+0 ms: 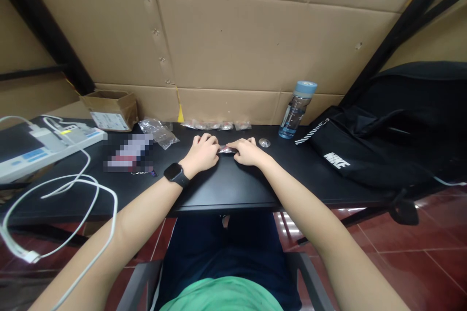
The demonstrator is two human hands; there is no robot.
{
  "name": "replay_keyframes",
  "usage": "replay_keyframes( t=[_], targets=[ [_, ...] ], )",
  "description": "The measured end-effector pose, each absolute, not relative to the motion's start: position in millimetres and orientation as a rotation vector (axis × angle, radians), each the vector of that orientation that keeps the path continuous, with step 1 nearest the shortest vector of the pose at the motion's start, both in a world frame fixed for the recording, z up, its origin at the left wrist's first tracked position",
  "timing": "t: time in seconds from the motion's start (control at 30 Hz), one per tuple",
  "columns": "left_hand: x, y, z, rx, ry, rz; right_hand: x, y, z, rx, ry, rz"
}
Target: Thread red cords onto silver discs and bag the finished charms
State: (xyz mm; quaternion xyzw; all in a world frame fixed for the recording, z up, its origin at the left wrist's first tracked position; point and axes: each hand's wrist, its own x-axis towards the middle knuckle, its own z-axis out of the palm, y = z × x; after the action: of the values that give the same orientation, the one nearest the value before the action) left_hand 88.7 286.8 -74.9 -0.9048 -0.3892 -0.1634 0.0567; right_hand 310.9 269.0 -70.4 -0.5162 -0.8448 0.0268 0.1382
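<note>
Both hands meet over the middle of the black table. My left hand (203, 154), with a dark watch (175, 174) on its wrist, pinches the left end of a small shiny clear plastic packet (227, 150). At the packet's other end, my right hand (248, 152) has its thumb and fingers closed on the plastic. Something reddish shows at the packet, too small to make out. Just right of my right hand lies a small round clear disc-like piece (264, 142). Behind the hands, several similar clear packets (207, 125) lie in a row along the cardboard wall.
A crumpled clear bag (160, 132) lies left of my hands, near an open cardboard box (111, 109). Further left are a white power strip (22, 162) and looping white cable (116, 204). A water bottle (295, 111) and black bag (357, 150) stand to the right.
</note>
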Motion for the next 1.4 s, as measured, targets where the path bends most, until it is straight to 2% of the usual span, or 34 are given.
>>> replay_keyframes(
  t=[0.33, 0.77, 1.17, 1.23, 1.4],
  targets=[
    [92, 293, -83, -2.922, -1.123, -0.46, 311, 272, -77, -1.517, -2.432, 0.208],
    [90, 292, -75, -2.865, -1.117, -0.543, 306, 270, -76, -1.456, -2.349, -0.006],
    [84, 294, -61, -2.94, -1.463, -0.96, 320, 273, -66, -1.385, -2.115, 0.303],
    [84, 295, -62, -2.956, -1.493, -1.025, 320, 271, -66, -1.416, -2.094, 0.254],
    [83, 300, -68, -2.895, -1.578, -1.227, 307, 264, -70, -1.376, -2.124, -0.2]
  ],
)
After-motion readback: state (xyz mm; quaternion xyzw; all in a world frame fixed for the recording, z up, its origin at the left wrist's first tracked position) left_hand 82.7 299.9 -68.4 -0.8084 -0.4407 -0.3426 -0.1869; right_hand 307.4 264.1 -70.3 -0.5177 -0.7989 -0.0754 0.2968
